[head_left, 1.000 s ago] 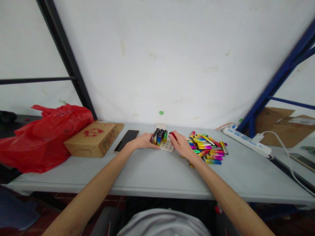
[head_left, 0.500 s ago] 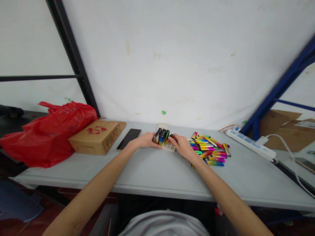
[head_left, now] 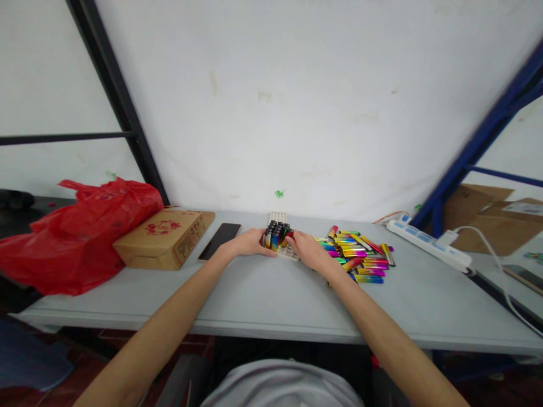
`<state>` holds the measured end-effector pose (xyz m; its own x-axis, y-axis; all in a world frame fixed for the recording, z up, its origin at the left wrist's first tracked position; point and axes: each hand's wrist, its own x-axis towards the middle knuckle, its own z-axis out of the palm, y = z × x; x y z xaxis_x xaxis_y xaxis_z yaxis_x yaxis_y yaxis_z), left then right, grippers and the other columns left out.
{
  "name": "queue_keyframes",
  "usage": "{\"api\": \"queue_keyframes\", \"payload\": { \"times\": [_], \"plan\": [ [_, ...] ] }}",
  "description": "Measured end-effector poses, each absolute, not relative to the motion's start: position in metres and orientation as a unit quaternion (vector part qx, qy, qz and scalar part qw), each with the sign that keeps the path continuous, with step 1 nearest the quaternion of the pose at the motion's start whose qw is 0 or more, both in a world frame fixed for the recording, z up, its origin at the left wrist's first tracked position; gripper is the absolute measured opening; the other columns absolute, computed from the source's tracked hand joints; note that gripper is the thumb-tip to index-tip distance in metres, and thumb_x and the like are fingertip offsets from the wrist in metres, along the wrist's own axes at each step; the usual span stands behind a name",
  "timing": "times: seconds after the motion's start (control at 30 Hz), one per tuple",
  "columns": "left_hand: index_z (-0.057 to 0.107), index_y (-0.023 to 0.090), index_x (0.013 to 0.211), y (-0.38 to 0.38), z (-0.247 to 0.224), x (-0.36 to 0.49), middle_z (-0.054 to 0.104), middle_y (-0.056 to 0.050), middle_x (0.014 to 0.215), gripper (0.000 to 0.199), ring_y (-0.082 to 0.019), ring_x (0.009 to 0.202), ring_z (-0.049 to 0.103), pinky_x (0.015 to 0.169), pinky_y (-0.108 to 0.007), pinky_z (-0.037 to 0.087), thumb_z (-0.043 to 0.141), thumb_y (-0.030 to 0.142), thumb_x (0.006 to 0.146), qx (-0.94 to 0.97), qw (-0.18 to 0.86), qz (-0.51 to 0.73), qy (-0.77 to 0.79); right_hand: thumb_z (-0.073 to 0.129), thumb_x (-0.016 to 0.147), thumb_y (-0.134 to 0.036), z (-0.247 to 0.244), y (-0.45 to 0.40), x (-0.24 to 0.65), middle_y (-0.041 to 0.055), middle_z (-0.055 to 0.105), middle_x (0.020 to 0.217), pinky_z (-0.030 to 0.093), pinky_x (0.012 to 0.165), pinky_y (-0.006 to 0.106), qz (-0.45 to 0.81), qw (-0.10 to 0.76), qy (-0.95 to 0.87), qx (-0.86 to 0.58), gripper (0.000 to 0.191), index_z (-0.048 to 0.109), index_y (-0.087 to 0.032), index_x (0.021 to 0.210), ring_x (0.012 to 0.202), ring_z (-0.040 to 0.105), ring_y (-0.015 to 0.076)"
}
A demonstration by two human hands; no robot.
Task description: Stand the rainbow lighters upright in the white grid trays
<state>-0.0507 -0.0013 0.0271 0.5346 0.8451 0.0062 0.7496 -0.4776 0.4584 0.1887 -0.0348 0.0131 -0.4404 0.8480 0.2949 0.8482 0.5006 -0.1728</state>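
Note:
In the middle of the table a white tray (head_left: 278,216) with rows of holes holds a cluster of upright lighters (head_left: 275,240), with shiny multicoloured bodies and black tops. My left hand (head_left: 251,243) curves around the left side of this cluster, thumb in front, fingers partly hidden behind. On the other side, my right hand (head_left: 309,250) pinches a single reddish lighter (head_left: 289,234) against the cluster's right edge; its lower part is hidden by fingers. A loose heap of shiny lighters (head_left: 356,254) lies right of my right hand, partly behind the wrist.
Left of my left hand lie a dark phone (head_left: 219,241), a brown cardboard box (head_left: 165,238) and a red plastic bag (head_left: 89,237). A white power strip (head_left: 428,244) with a plugged-in cable lies at the right. The wall (head_left: 271,113) rises behind the table (head_left: 263,299).
My right hand has moved slightly left, bringing its lighter from beside the cluster up against its right edge. My left hand keeps its place at the cluster. The whole view has shifted slightly.

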Motion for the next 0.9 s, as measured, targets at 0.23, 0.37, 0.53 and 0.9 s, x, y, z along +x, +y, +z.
{"api": "queue_keyframes", "payload": {
  "times": [0.23,0.37,0.53,0.9],
  "plan": [
    [0.068,0.020,0.114,-0.001,0.027,-0.051,0.076,-0.004,0.094,0.072,-0.026,0.085,0.069,0.070,-0.028,0.048,0.078,0.072,0.065,0.844,0.209,0.120,0.480,0.033,0.110,-0.039,0.021,-0.038,0.191,0.0171,0.074,0.107,0.044,0.082,0.032,0.004,0.146,-0.861,-0.487,0.036,0.061,-0.015,0.108,0.097,0.070,0.0260],
    [0.068,0.021,0.112,-0.001,0.027,-0.051,0.076,-0.004,0.092,0.072,-0.026,0.084,0.069,0.069,-0.029,0.048,0.078,0.073,0.064,0.840,0.211,0.111,0.488,0.034,0.110,-0.039,0.022,-0.038,0.185,0.0173,0.074,0.107,0.044,0.078,0.032,-0.003,0.121,-0.855,-0.505,0.035,0.060,-0.015,0.114,0.094,0.071,0.0272],
    [0.068,0.019,0.110,0.000,0.027,-0.051,0.075,-0.004,0.090,0.072,-0.024,0.080,0.067,0.064,-0.028,0.046,0.077,0.073,0.065,0.840,0.204,0.110,0.490,0.041,0.108,-0.040,0.023,-0.042,0.181,0.0161,0.075,0.105,0.042,0.079,0.032,-0.017,0.112,-0.858,-0.500,0.032,0.061,-0.016,0.115,0.092,0.071,0.0271],
    [0.066,0.019,0.105,-0.002,0.030,-0.051,0.072,-0.003,0.087,0.070,-0.022,0.075,0.065,0.059,-0.027,0.044,0.075,0.074,0.064,0.841,0.209,0.105,0.488,0.051,0.102,-0.035,0.039,-0.025,0.300,0.0145,0.073,0.109,0.045,0.087,0.032,-0.027,0.144,-0.732,-0.665,0.026,0.069,-0.018,0.110,0.102,0.067,0.0245]
  ]
}}
